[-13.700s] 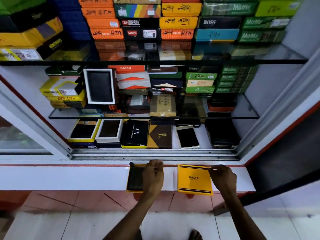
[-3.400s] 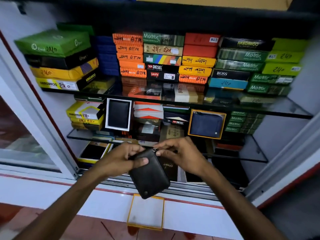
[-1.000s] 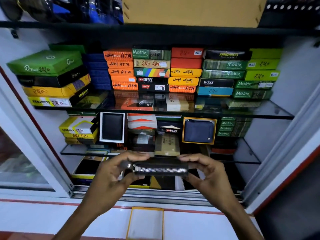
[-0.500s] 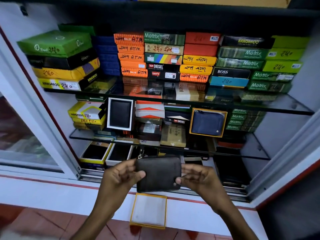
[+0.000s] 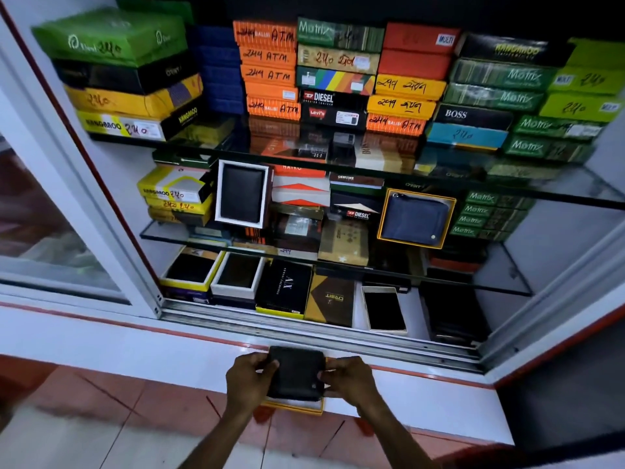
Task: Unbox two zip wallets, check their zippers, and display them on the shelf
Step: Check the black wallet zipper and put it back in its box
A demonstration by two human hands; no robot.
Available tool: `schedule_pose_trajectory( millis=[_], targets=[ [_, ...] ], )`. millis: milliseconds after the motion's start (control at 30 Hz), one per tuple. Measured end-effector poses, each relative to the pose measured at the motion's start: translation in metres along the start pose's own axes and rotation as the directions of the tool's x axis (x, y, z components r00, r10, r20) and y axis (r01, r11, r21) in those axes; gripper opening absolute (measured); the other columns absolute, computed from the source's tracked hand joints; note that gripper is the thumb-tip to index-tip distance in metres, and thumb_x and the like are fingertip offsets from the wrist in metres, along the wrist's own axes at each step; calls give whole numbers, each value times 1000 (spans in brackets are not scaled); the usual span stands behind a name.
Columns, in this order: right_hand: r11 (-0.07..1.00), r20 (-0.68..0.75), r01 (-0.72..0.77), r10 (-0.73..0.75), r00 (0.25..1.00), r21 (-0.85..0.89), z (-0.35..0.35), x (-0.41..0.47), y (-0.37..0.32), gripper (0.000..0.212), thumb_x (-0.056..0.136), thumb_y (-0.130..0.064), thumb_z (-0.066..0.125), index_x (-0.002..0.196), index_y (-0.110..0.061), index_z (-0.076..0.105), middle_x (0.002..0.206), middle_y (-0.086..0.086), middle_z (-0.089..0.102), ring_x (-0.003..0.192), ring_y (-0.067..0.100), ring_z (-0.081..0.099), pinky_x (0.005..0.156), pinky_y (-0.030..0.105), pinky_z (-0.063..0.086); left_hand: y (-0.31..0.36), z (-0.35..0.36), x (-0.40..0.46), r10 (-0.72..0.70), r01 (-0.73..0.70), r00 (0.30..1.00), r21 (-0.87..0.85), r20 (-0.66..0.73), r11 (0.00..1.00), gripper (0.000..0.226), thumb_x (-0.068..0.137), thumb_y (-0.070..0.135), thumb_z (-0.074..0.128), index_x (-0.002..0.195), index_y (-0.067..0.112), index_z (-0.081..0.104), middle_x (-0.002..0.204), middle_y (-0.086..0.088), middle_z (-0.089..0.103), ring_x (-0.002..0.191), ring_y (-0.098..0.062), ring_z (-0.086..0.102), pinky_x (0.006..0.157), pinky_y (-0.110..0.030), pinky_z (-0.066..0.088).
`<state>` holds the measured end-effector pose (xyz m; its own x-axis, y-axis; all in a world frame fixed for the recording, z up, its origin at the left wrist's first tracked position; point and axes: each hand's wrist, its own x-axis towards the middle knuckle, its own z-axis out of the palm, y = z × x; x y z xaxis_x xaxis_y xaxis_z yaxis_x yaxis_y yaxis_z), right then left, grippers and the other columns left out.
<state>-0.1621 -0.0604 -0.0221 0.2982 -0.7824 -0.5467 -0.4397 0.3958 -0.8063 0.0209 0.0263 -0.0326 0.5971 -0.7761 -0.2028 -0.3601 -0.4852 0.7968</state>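
A black zip wallet (image 5: 296,372) lies flat over the open yellow-rimmed box tray (image 5: 297,408) on the white ledge (image 5: 135,353) in front of the cabinet. My left hand (image 5: 248,380) grips its left edge and my right hand (image 5: 350,377) grips its right edge. Most of the tray is hidden under the wallet; only its front rim shows. A blue zip wallet (image 5: 415,218) stands propped in its own yellow-rimmed box on the middle glass shelf (image 5: 500,269), right of centre.
Stacked wallet boxes fill the top glass shelf (image 5: 575,184). A black wallet in a white box (image 5: 241,197) stands on the middle shelf at the left. Open boxes line the cabinet floor behind the sliding-door track (image 5: 338,328). The glass door (image 5: 50,231) is slid left.
Both hands have lowered the black wallet from in front of the shelves down onto the open yellow tray on the ledge. Earlier they held it edge-up with the zipper showing.
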Motion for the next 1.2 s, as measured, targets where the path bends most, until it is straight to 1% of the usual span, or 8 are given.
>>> schedule_pose_trajectory(
  millis=[167, 267, 400, 533, 700, 867, 1067, 1200],
  targets=[
    [987, -179, -38, 10, 984, -154, 14, 5, 8, 13, 72, -6, 81, 80, -12, 72, 76, 8, 72, 55, 20, 72, 62, 39, 65, 0, 12, -6, -10, 11, 998, 15, -69, 1000, 23, 82, 14, 73, 98, -1, 74, 101, -17, 76, 97, -34, 68, 80, -23, 40],
    [991, -133, -91, 78, 988, -99, 13, 4, 9, 19, 76, -4, 79, 85, -13, 64, 88, 13, 72, 68, 27, 73, 67, 42, 65, 0, 13, -5, -83, 84, 996, 34, -8, 996, 35, 85, 22, 69, 111, -2, 66, 113, -17, 72, 107, -33, 66, 89, -31, 47],
    [995, -95, -97, 96, 991, -1, 3, -2, 2, 27, 77, -8, 77, 103, -1, 71, 83, 15, 74, 57, 19, 69, 61, 33, 63, 10, -1, -6, -66, 66, 998, -1, -19, 998, 25, 83, 26, 70, 98, 7, 74, 103, -10, 75, 99, -26, 67, 82, -29, 46],
    [988, -131, 80, -62, 989, 135, -19, -24, -41, 10, 83, -5, 71, 92, -6, 73, 85, 17, 76, 63, 22, 68, 56, 29, 57, 55, -31, -11, 36, -57, 990, -145, -139, 988, 22, 81, 23, 74, 100, 14, 74, 91, 3, 74, 84, -16, 69, 68, -18, 46],
    [901, -291, 410, -358, 887, 140, -56, -44, -127, 13, 87, -6, 69, 95, -15, 73, 84, 9, 75, 60, 9, 68, 53, 26, 58, 140, -64, -4, 197, -270, 951, -335, -238, 902, 26, 82, 22, 73, 107, 21, 69, 93, 11, 73, 86, -1, 69, 69, -9, 53],
    [839, -393, 543, -489, 779, 32, -84, -21, -193, 31, 81, -17, 75, 111, -22, 69, 92, -6, 73, 80, 7, 69, 89, 40, 59, 209, -67, 36, 296, -388, 915, -397, -276, 831, 37, 82, 16, 72, 118, 19, 65, 100, 8, 71, 90, 4, 65, 73, -9, 53],
    [913, -345, 407, -376, 860, 17, -91, 23, -223, 73, 73, -29, 79, 140, -23, 49, 118, 5, 72, 112, 19, 66, 101, 39, 52, 235, -46, 99, 296, -317, 948, -380, -114, 869, 53, 78, 7, 69, 128, 20, 58, 116, 1, 69, 107, -12, 64, 98, -33, 53],
    [909, -287, 416, -393, 874, 22, -90, 48, -223, 86, 67, -28, 81, 144, -19, 44, 130, 6, 66, 116, 21, 64, 103, 44, 52, 227, -39, 126, 306, -290, 952, -282, 11, 914, 69, 76, 13, 71, 139, 28, 45, 126, 4, 64, 116, -13, 59, 101, -29, 48]
  ],
)
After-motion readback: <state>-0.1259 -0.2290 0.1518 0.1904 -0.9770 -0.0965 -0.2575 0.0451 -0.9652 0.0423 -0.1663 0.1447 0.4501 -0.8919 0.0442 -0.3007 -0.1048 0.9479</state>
